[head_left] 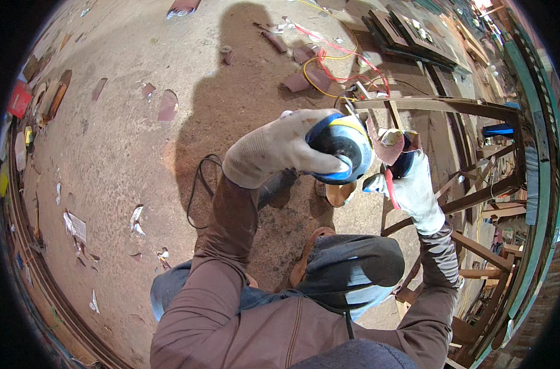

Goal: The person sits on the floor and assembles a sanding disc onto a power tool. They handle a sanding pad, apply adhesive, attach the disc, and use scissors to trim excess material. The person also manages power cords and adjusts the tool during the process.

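Observation:
My left hand [280, 144], in a white knit glove with blue-coated fingers, is closed around a blue and black power tool [363, 136] with a round head, like a grinder or sander. Its dark body passes behind my wrist, and a black cord [192, 195] loops on the floor there. To the right, my gloved right hand [417, 187] is closed on a torn piece of reddish-brown sandpaper [387, 147], held close beside the tool's head. A narrow red strip [391, 188] shows at the right fingers; what it belongs to is hidden.
Sandpaper scraps [168, 105] and paper bits [136, 220] litter the concrete floor. Red and yellow cables [329, 56] tangle ahead. A wooden frame [452, 108] stands close on the right, beside a long green beam [541, 141]. Dark panels [409, 34] lie at the far right.

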A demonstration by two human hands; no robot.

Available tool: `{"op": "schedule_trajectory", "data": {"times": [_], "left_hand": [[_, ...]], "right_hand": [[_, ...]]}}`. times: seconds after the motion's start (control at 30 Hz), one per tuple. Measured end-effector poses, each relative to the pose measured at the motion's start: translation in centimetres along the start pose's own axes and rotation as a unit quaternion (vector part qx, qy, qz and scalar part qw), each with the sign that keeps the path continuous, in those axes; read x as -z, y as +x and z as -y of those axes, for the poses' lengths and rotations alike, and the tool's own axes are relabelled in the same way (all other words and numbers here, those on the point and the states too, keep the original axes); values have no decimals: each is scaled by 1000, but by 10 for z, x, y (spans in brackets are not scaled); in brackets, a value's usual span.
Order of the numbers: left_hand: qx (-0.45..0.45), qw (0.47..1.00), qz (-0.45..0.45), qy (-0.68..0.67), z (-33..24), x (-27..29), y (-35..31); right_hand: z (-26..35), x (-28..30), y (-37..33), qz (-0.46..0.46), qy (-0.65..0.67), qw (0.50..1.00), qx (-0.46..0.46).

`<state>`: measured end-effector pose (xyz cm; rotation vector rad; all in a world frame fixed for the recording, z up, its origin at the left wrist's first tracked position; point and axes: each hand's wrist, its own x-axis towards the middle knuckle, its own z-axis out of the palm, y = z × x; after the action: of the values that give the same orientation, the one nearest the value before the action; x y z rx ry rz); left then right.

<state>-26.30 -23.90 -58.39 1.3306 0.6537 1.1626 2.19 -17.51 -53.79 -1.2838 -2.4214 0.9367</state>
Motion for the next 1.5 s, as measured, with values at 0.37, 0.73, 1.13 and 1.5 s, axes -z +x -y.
{"op": "schedule_trajectory", "data": {"times": [0.37,0.73,1.13,1.5], "left_hand": [[-37,991,-118,-45,9,-28,14],[1,995,-96,-30,4,-28,9],[21,998,-59,-32,7,-19,-1],[-12,999,-51,-4,-12,-21,-12]], "right_hand": [[-21,24,4,-32,-45,994,97],[-18,17,-1,3,14,998,61],[-8,13,1,38,-124,984,122],[-14,6,-2,-10,-255,948,188]]}}
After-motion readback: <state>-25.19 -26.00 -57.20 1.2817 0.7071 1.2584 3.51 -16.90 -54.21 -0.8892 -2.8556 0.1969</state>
